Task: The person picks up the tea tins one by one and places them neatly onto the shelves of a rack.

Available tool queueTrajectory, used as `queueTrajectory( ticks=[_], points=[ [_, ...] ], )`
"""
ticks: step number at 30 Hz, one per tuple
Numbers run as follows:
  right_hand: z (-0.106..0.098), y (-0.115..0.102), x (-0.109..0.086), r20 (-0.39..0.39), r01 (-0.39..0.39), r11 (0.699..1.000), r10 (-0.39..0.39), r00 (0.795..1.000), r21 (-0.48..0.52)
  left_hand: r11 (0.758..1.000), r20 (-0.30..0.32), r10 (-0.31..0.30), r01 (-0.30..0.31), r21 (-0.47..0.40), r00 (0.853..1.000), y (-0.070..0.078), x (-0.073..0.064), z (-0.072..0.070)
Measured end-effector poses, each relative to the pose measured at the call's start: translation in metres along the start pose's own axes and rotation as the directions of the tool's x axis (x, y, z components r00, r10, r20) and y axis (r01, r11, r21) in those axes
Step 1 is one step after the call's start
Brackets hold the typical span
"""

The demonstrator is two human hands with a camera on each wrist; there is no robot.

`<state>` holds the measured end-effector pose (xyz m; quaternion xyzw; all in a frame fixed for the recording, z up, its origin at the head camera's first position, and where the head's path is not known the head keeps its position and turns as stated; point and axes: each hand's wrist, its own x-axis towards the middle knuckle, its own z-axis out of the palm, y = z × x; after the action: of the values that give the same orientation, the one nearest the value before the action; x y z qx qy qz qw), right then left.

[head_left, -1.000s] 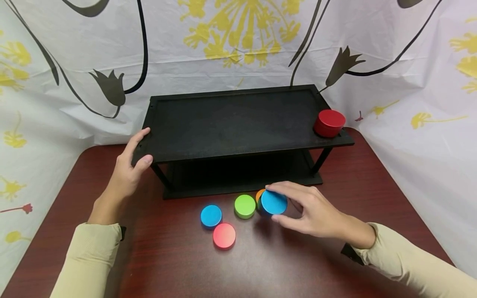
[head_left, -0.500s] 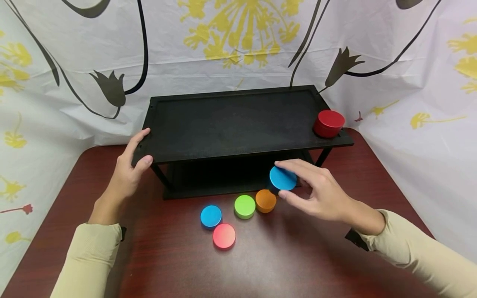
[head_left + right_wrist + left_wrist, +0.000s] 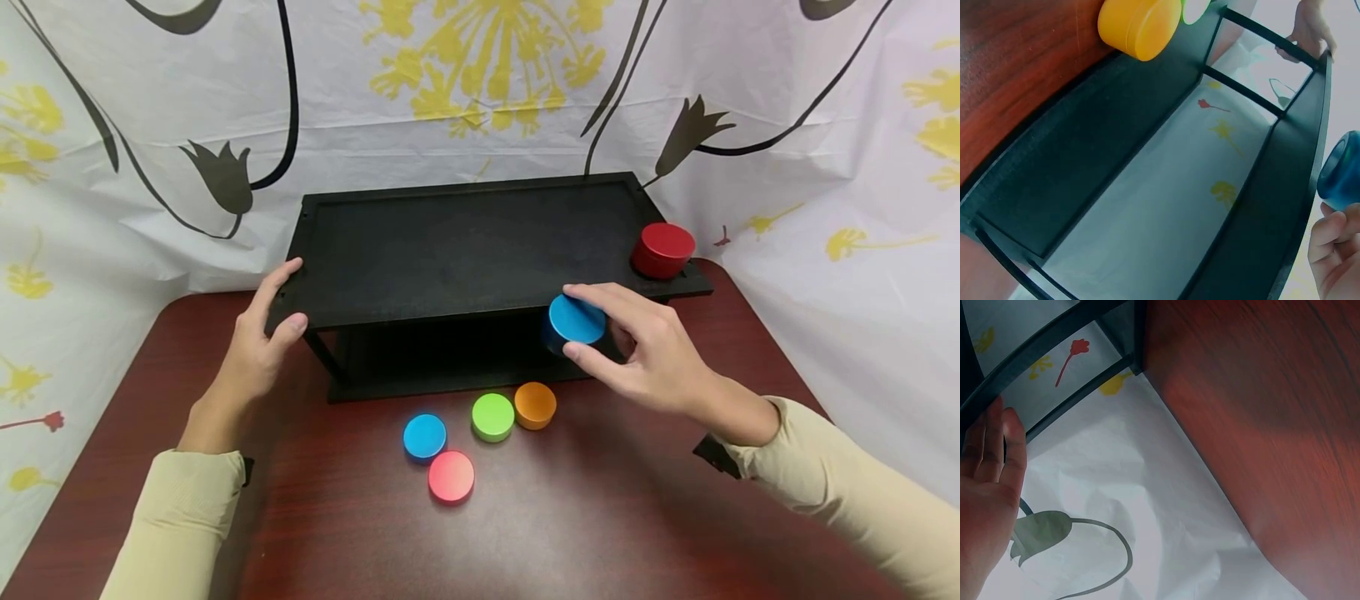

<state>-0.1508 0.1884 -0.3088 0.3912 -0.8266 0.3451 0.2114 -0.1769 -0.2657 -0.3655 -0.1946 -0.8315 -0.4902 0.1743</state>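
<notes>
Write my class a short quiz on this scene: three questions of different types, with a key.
1. Multiple choice: what colour is the container in the right hand?
A) green
B) blue
C) red
2. True or false: the left hand is holding a container.
3. Count: how many containers stand on the tabletop?

Key:
1. B, the blue container.
2. False; it touches the black rack.
3. Four: green container, orange container, pinkish-red container, second blue container.
</notes>
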Motion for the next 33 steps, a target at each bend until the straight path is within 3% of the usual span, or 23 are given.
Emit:
queueTrajectory(
  ticks=[8,17,33],
  points=[
    [-0.005,0.003,0.010,-0.036,-0.043,0.998,0.042,0.998,-0.043,1.000,-0.003,0.016,-0.016,-0.016,1.000,0.000,0.000,0.001],
    [-0.009,0.009,0.021,-0.093,-0.036,0.996,0.029,0.995,-0.083,0.999,-0.012,0.029,-0.029,-0.025,1.000,-0.001,0.000,0.002],
    [-0.017,0.017,0.031,-0.131,-0.179,0.964,0.155,0.979,-0.197,0.997,-0.026,0.045,-0.046,-0.056,0.999,-0.003,0.000,0.003]
  ],
)
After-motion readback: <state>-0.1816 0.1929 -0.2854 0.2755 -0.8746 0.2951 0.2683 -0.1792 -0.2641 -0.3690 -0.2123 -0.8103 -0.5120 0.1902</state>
